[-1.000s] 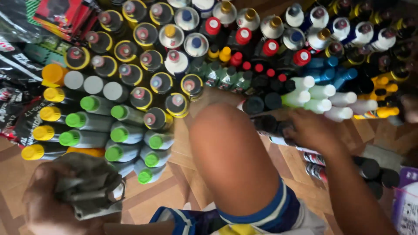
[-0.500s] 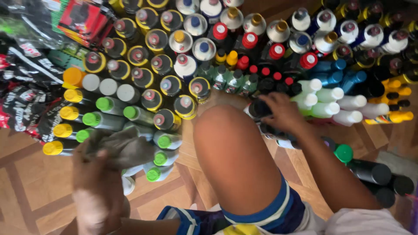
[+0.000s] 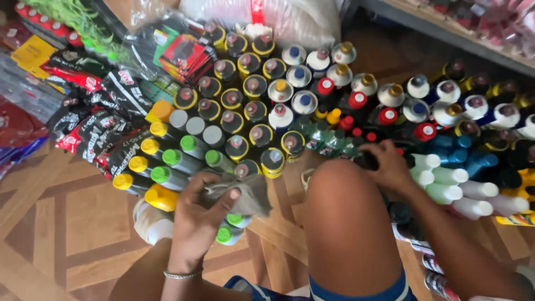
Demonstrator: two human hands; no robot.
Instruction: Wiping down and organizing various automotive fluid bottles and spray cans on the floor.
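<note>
Wiping bottles on the floor, lower centre of frame.
Left hand (image 3: 203,214) fingers closed around one grey cloth (image 3: 248,192) over green-capped bottles (image 3: 192,153); right hand (image 3: 390,164) gripping one dark bottle (image 3: 365,160), centre right.

Soft, matt grey cloth (image 3: 245,192), crumpled, bunched in the left hand (image 3: 203,214). Thin bright metal bracelet (image 3: 182,274) at that wrist. Smooth plastic caps (image 3: 161,198) in yellow and green, slightly shiny, under the cloth. Glossy plastic on the white bottles (image 3: 451,181) beside the right hand (image 3: 390,167). Shiny printed foil or plastic on the black and red packets (image 3: 95,136). Polished wood-pattern floor (image 3: 61,223), smooth with a dull sheen.
</note>
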